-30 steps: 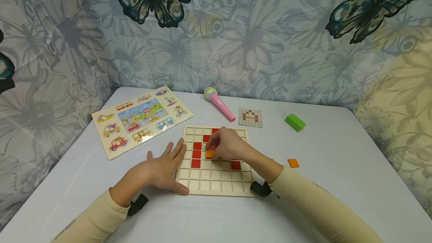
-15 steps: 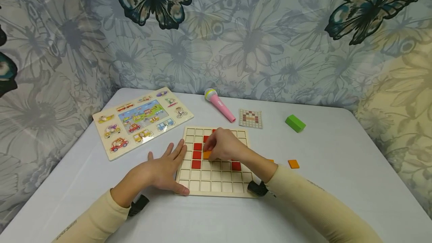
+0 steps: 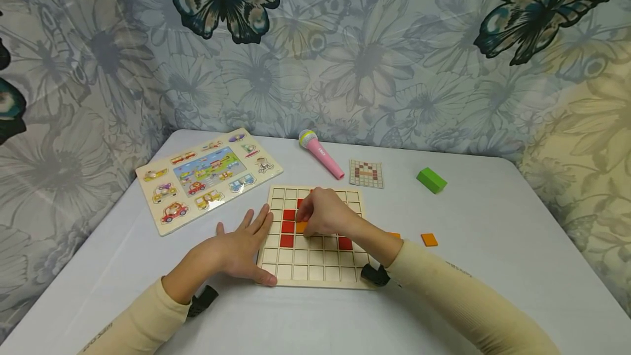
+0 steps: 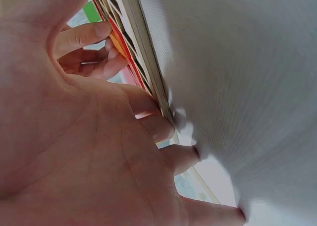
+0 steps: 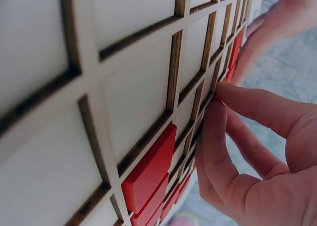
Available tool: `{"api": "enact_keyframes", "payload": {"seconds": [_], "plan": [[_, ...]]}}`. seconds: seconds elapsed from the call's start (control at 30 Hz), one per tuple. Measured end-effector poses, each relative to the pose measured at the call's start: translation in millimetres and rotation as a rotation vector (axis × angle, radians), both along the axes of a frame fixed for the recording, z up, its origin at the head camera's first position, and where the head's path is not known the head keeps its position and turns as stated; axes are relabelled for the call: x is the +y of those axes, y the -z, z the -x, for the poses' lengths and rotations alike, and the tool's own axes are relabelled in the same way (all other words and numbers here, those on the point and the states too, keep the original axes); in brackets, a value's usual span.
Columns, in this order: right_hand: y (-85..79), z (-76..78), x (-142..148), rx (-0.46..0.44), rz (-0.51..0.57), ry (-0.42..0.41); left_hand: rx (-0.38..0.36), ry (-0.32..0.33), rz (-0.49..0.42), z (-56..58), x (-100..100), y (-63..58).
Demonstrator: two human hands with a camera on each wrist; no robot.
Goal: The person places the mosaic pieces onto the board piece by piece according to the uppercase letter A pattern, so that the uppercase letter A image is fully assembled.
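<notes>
The wooden grid board (image 3: 315,273) lies flat on the table, with several red tiles (image 3: 287,241) in its cells. My right hand (image 3: 327,212) is over the upper middle of the board, its thumb and fingertips pinching an orange tile (image 3: 301,228) down at a cell just right of the red column. In the left wrist view, the orange tile (image 4: 117,43) shows beneath those fingertips; in the right wrist view the fingers hide it. My left hand (image 3: 239,248) rests with spread fingers along the board's left edge, thumb at the near corner.
Another orange tile (image 3: 429,240) lies right of the board, with one more (image 3: 394,234) partly behind the right wrist. Farther back are a pattern card (image 3: 366,173), a green block (image 3: 431,180) and a pink toy microphone (image 3: 322,155). A vehicle picture puzzle (image 3: 167,185) lies at left.
My right hand has shifted slightly left with the orange tile, which now sits closer against the red column. The left hand stays at the board's edge.
</notes>
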State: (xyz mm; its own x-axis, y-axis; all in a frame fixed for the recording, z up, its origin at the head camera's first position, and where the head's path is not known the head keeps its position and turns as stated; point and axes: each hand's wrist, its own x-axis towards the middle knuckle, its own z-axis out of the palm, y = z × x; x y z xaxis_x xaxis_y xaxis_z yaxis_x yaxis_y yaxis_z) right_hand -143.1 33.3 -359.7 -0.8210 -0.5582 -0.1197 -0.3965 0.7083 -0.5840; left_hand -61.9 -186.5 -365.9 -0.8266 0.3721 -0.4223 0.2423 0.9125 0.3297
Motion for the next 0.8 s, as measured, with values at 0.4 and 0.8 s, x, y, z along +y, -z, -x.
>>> {"api": "enact_keyframes", "payload": {"seconds": [0.4, 0.8], "plan": [[4.8, 0.8, 1, -0.042, 0.033, 0.012, -0.007, 0.002, -0.004, 2.1, -1, 2.0], [0.7, -1.4, 13, -0.117, 0.131, 0.014, 0.014, 0.008, 0.014, 5.7, -3, 12.7]]}}
